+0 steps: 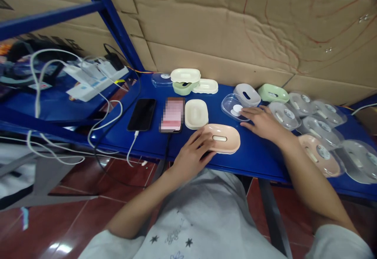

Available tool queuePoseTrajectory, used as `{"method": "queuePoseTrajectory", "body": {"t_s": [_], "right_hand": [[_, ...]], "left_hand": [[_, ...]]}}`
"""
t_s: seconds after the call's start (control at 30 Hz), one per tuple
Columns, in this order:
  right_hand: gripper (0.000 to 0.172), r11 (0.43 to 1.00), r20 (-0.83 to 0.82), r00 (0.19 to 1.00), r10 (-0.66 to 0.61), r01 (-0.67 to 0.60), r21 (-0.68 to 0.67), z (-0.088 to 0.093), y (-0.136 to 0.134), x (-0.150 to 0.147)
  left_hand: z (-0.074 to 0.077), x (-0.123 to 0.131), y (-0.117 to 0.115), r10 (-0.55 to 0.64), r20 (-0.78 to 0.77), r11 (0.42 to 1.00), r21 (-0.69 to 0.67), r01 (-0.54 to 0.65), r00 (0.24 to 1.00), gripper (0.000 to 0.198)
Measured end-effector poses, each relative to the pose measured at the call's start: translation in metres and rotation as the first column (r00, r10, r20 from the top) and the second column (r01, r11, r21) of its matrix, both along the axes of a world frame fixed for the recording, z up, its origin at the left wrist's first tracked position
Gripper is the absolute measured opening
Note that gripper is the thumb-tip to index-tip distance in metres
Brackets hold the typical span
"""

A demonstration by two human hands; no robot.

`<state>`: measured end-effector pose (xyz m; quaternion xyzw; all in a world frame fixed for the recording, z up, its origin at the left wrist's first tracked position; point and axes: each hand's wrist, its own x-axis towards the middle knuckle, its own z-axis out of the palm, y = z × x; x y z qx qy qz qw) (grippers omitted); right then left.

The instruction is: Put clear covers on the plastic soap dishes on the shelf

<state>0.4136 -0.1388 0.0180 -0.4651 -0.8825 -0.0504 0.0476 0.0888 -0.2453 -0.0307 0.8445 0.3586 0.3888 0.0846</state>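
Observation:
My left hand [196, 153] grips the left end of a peach soap dish [231, 143], with fingers over its rim and the thumb at its front edge. A cream slot piece sits in the middle of that dish. At the right edge of a clear plastic lid [228, 111] with a round white sticker is my right hand [262, 123]; its fingers reach over the lid and the thumb is spread apart. Behind the lid stands a pale lilac dish [246, 94] with a dark oval hole. A cream inner tray [196, 113] lies just left of the peach dish.
Several lidded soap dishes [322, 131] crowd the right end of the blue table [259, 157]. A green dish [273, 93] and stacked cream trays [185, 75] stand along the cardboard wall. Two phones, a black one [141, 114] with a cable, lie left. A power strip [97, 82] trails wires.

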Motion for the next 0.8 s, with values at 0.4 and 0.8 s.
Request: {"method": "queuePoseTrajectory", "body": {"t_s": [0.4, 0.8], "right_hand": [[0.019, 0.998, -0.572, 0.820, 0.002, -0.039, -0.053, 0.024, -0.017, 0.011], [0.051, 0.745, -0.854, 0.344, -0.391, -0.427, -0.513, 0.026, -0.043, -0.040]], "left_hand": [[0.002, 0.001, -0.001, 0.009, -0.059, 1.000, 0.005, -0.009, 0.998, 0.028], [-0.002, 0.001, -0.008, 0.134, -0.043, 0.990, -0.037, -0.136, 0.990, 0.078]]}}
